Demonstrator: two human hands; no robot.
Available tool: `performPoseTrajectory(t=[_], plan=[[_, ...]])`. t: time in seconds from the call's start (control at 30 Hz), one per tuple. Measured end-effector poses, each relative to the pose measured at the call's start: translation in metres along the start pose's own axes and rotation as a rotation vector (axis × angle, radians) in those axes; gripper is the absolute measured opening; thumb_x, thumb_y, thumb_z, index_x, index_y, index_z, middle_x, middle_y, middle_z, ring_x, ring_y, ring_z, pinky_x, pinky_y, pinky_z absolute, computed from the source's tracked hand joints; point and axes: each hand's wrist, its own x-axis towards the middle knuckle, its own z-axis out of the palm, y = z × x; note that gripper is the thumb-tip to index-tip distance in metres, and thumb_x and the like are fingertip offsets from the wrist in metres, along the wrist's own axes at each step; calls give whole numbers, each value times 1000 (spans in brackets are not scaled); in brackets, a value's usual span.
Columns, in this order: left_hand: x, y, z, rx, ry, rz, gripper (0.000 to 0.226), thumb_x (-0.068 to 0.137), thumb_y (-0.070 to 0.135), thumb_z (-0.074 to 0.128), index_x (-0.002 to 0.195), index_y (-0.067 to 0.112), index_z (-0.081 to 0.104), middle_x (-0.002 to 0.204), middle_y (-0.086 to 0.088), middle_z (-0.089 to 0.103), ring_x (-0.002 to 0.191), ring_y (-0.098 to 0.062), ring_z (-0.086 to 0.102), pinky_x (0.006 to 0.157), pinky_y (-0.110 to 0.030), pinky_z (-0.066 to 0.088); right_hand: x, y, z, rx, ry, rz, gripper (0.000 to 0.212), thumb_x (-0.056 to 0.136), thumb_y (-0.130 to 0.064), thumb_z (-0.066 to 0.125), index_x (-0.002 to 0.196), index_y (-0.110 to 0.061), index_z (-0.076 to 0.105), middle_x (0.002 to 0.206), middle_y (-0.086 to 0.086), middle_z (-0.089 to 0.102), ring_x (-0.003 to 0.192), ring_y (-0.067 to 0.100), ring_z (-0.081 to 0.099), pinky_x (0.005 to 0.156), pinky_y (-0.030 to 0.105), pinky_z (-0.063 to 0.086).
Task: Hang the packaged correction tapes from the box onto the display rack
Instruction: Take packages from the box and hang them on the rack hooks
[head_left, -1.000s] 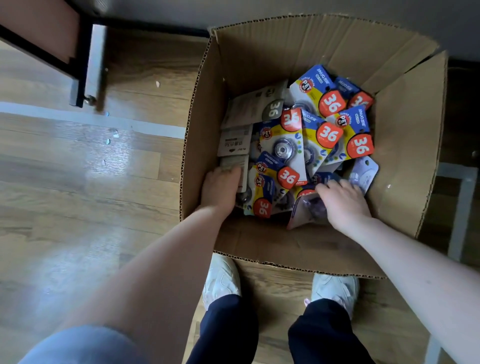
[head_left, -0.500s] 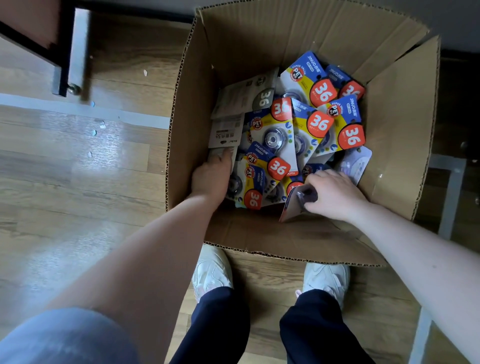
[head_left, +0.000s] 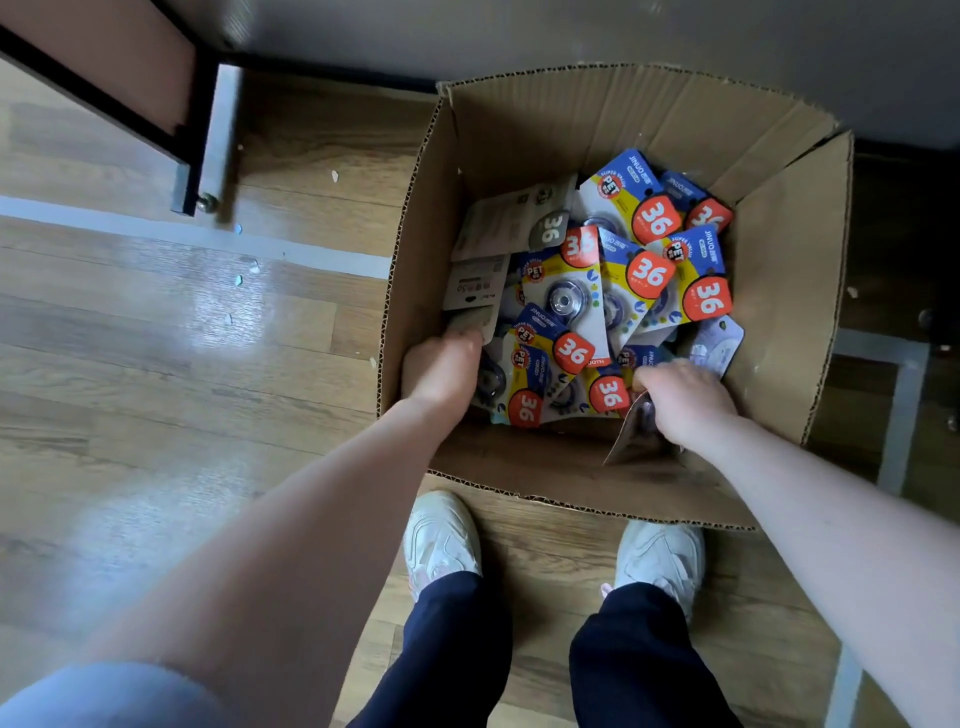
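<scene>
An open cardboard box (head_left: 519, 130) stands on the floor in front of my feet. Inside lies a jumble of packaged correction tapes (head_left: 613, 291), blue and yellow cards with red "36" circles, some face down. My left hand (head_left: 444, 369) is deep in the box's near left corner, its fingers hidden among face-down packs (head_left: 475, 283). My right hand (head_left: 680, 400) grips one pack (head_left: 636, 436) seen from the back, lifted clear of the pile near the box's front wall. The display rack is not in view.
Wooden floor (head_left: 156, 389) surrounds the box. A dark furniture leg (head_left: 200, 156) with a metal foot stands at the upper left. A pale metal frame (head_left: 904, 395) sits right of the box. My two white shoes (head_left: 441, 535) touch the box's near side. A wall runs behind.
My right hand has closed on one pack and drawn it toward the box's near wall. My left hand stays in the left corner. The camera view has shifted slightly.
</scene>
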Motion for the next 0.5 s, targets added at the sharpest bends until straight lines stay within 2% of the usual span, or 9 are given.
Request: performPoseTrajectory(t=[0.1,0.17,0.23,0.3,0.37,0.43,0.5], plan=[[0,-1,4,6,18,7,33,95,3,36,126,10,44,114,-14,60,94,-34,63,63,-33,36,8,10,5,-98,-9,38,32,87,-1,45,113,-12,57,113,10,58,113,28,45,93,34,36],[0,-2,5,10,31,12,33,95,3,37,127,10,43,113,-14,61,94,-34,63,63,-33,36,11,12,6,-141,-20,20,31,86,0,45,111,-13,58,111,9,56,112,27,43,93,33,35],[0,-2,6,-6,45,8,33,95,3,37,126,11,45,112,-13,61,94,-34,63,63,-33,37,14,11,2,-133,-13,1,25,86,-1,47,104,-13,59,101,9,52,109,27,43,89,32,36],[1,0,6,-28,46,-5,31,96,3,36,124,11,48,112,-13,61,94,-34,63,65,-33,41,16,11,-2,-23,15,-10,18,84,-2,52,90,-17,59,93,7,42,104,30,46,81,31,35],[2,0,4,-43,36,-22,30,97,4,36,123,11,50,112,-13,62,95,-34,63,69,-36,46,20,10,-3,112,-1,-55,15,82,-6,58,79,-20,55,93,6,47,96,30,50,74,31,37],[4,-1,3,-71,37,-34,27,98,6,37,120,11,52,110,-13,63,94,-34,63,70,-36,46,20,10,-6,204,-60,-105,11,85,-15,61,79,-20,54,91,6,55,88,26,53,70,32,41],[4,-1,1,-107,41,-45,23,99,9,39,116,10,55,107,-14,64,93,-35,63,67,-34,43,19,10,-8,264,-98,-125,10,90,-24,58,84,-19,51,89,5,52,82,23,50,67,32,38]])
